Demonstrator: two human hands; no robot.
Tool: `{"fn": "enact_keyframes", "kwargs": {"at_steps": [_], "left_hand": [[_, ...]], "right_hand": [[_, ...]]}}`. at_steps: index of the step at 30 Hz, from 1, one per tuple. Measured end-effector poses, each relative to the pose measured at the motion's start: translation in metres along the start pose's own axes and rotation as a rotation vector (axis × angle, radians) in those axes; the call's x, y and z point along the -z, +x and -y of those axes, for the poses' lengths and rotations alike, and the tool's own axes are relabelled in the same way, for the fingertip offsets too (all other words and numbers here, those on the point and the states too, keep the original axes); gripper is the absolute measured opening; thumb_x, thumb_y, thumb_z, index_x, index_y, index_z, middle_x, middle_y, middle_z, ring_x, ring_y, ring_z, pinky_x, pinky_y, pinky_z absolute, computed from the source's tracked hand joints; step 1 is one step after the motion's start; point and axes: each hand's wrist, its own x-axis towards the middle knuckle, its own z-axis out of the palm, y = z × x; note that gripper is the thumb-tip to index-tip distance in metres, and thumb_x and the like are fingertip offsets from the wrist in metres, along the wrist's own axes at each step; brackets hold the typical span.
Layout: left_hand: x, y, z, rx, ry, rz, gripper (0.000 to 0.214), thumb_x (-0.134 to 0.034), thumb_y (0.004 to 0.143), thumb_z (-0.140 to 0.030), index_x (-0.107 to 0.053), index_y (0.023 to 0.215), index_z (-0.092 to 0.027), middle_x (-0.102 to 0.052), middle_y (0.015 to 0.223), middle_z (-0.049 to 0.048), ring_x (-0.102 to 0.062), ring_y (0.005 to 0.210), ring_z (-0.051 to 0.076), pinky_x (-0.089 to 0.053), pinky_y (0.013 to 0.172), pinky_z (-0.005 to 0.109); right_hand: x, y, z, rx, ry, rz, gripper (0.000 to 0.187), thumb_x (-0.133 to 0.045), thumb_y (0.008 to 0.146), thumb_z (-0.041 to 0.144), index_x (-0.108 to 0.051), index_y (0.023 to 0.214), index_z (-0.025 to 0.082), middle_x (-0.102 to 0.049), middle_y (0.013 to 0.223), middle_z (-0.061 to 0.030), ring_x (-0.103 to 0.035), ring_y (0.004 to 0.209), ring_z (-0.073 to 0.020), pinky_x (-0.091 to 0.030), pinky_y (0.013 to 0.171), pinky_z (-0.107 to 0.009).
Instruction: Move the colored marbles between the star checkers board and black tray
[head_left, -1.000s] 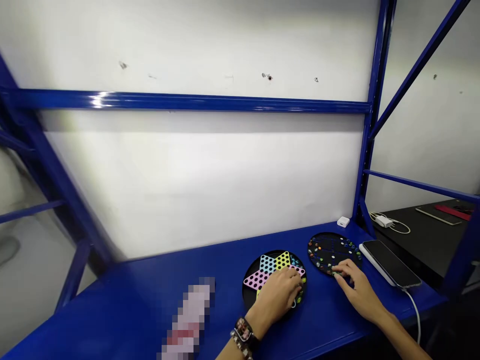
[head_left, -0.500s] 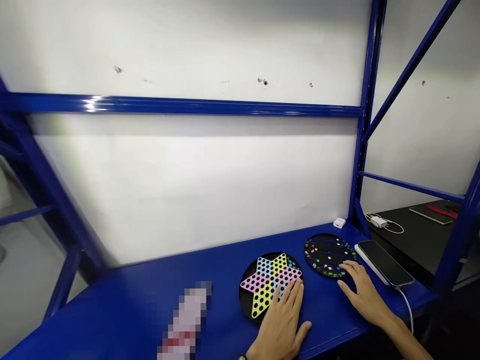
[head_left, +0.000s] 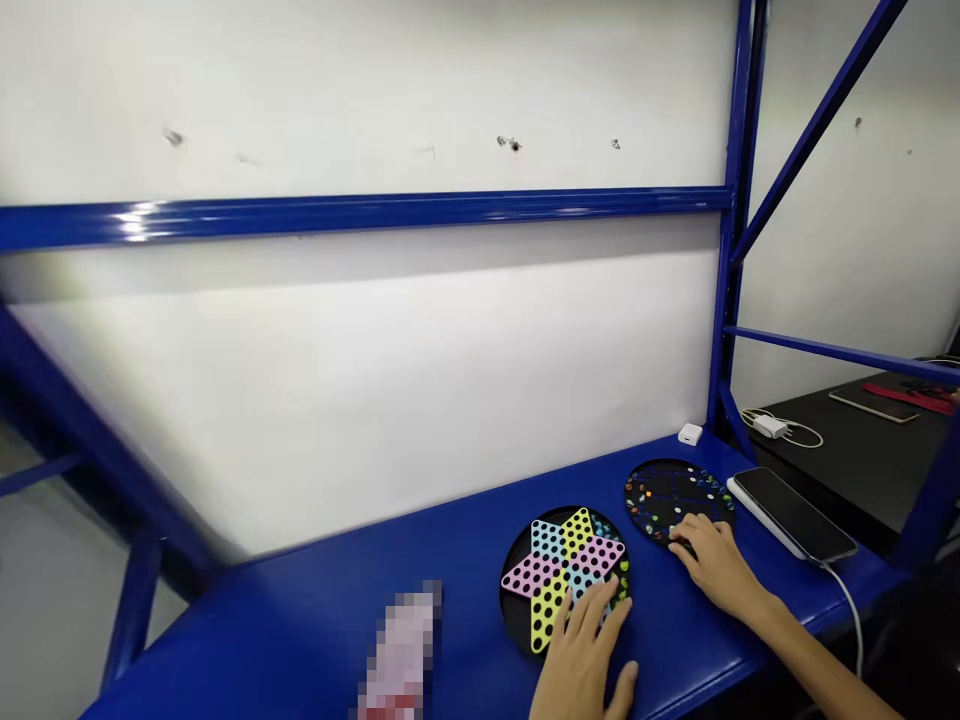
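Note:
A Chinese checkers board (head_left: 564,578) with a star in pink, yellow and light blue sits in a round black tray. My left hand (head_left: 586,645) lies over its near right edge, fingers spread, covering part of the star. Yellow-green and blue marbles show along the tray's right side. Behind it to the right is a second round black tray (head_left: 660,485) with small coloured pieces round its rim. My right hand (head_left: 716,568) reaches over that tray's near edge. Its fingers are bent, with thumb and forefinger close together; whatever may be between them is hidden.
Right of the trays a phone (head_left: 795,513) rests on a white block with a white cable. A small white case (head_left: 690,434) stands near the wall. Blurred-out printed packaging (head_left: 401,650) lies front left. Blue posts and bars frame the blue tabletop (head_left: 315,600).
My view has shifted slightly, moving the trays right in the picture. My right hand's fingers have drawn together over the far tray's near edge. My left hand stays over the star board.

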Motion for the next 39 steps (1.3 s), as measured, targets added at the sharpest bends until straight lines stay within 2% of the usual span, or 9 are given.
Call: {"fn": "enact_keyframes", "kwargs": {"at_steps": [4, 7, 11, 18, 21, 28, 31, 33, 39], "left_hand": [[-0.021, -0.003, 0.009, 0.002, -0.003, -0.001, 0.066, -0.055, 0.09, -0.039, -0.032, 0.152, -0.037, -0.04, 0.157, 0.0003, -0.045, 0.137, 0.031, -0.04, 0.113, 0.052], [-0.042, -0.003, 0.012, 0.011, 0.007, 0.001, 0.064, -0.058, 0.086, -0.041, -0.039, 0.147, -0.039, -0.043, 0.155, -0.0006, -0.047, 0.135, 0.033, -0.041, 0.111, 0.055], [-0.057, -0.005, 0.007, 0.113, 0.012, -0.03, 0.055, -0.059, 0.085, -0.04, -0.049, 0.139, -0.039, -0.047, 0.152, -0.0012, -0.049, 0.133, 0.034, -0.039, 0.111, 0.058], [-0.04, -0.002, 0.011, 0.011, -0.057, 0.0, 0.058, -0.06, 0.085, -0.042, -0.045, 0.141, -0.039, -0.048, 0.151, -0.0025, -0.051, 0.131, 0.03, -0.044, 0.11, 0.051], [-0.034, -0.001, 0.013, -0.012, -0.076, -0.04, 0.054, -0.059, 0.086, -0.046, -0.049, 0.139, -0.038, -0.052, 0.148, -0.0008, -0.053, 0.129, 0.029, -0.045, 0.11, 0.048], [-0.021, -0.004, -0.001, 0.247, -0.183, -0.399, 0.037, -0.048, 0.092, -0.049, -0.065, 0.119, -0.03, -0.061, 0.135, 0.0068, -0.054, 0.126, 0.028, -0.049, 0.103, 0.044], [-0.015, -0.002, -0.005, 0.34, -0.239, -0.524, 0.035, -0.045, 0.093, -0.047, -0.067, 0.112, -0.027, -0.064, 0.129, 0.0096, -0.057, 0.122, 0.027, -0.051, 0.099, 0.042], [-0.013, 0.0, -0.007, 0.384, -0.277, -0.553, 0.035, -0.045, 0.093, -0.047, -0.068, 0.109, -0.027, -0.065, 0.128, 0.0104, -0.058, 0.12, 0.027, -0.053, 0.097, 0.042], [-0.012, 0.002, -0.01, 0.455, -0.298, -0.56, 0.036, -0.046, 0.091, -0.05, -0.069, 0.106, -0.026, -0.065, 0.127, 0.012, -0.058, 0.12, 0.029, -0.054, 0.096, 0.045]], "right_hand": [[0.007, 0.009, -0.001, -0.071, 0.087, 0.046, 0.023, -0.048, 0.093, 0.039, -0.066, 0.091, 0.024, -0.068, 0.094, -0.0041, -0.062, 0.094, -0.0227, -0.042, 0.088, -0.041], [0.011, 0.01, 0.001, -0.112, 0.078, 0.038, 0.023, -0.052, 0.091, 0.042, -0.067, 0.101, 0.027, -0.068, 0.095, -0.0032, -0.063, 0.093, -0.0229, -0.042, 0.09, -0.041], [0.014, -0.002, -0.002, -0.138, 0.069, 0.062, 0.024, -0.051, 0.091, 0.043, -0.068, 0.1, 0.028, -0.068, 0.098, -0.0032, -0.064, 0.095, -0.0231, -0.043, 0.091, -0.041], [0.005, -0.017, -0.014, -0.178, 0.073, 0.053, 0.03, -0.05, 0.092, 0.046, -0.07, 0.108, 0.029, -0.068, 0.101, -0.0061, -0.062, 0.102, -0.0262, -0.042, 0.094, -0.046], [0.002, -0.014, -0.012, -0.159, 0.043, 0.046, 0.031, -0.051, 0.092, 0.049, -0.07, 0.107, 0.031, -0.068, 0.101, -0.0053, -0.063, 0.101, -0.0267, -0.042, 0.095, -0.048], [0.005, 0.011, -0.01, 0.007, 0.054, 0.104, 0.027, -0.053, 0.093, 0.047, -0.068, 0.088, 0.026, -0.067, 0.086, -0.0022, -0.063, 0.077, -0.0196, -0.047, 0.085, -0.039], [0.003, 0.024, -0.008, 0.045, 0.114, 0.095, 0.029, -0.053, 0.093, 0.05, -0.066, 0.085, 0.024, -0.068, 0.092, -0.0031, -0.06, 0.068, -0.0164, -0.049, 0.074, -0.033], [0.0, 0.029, -0.005, 0.046, 0.175, 0.097, 0.029, -0.052, 0.093, 0.05, -0.066, 0.091, 0.025, -0.068, 0.096, -0.0041, -0.059, 0.066, -0.0154, -0.05, 0.07, -0.03], [-0.013, 0.033, 0.007, 0.004, 0.242, 0.098, 0.024, -0.048, 0.094, 0.04, -0.065, 0.093, 0.024, -0.064, 0.08, -0.003, -0.062, 0.071, -0.0182, -0.05, 0.065, -0.028]]}}
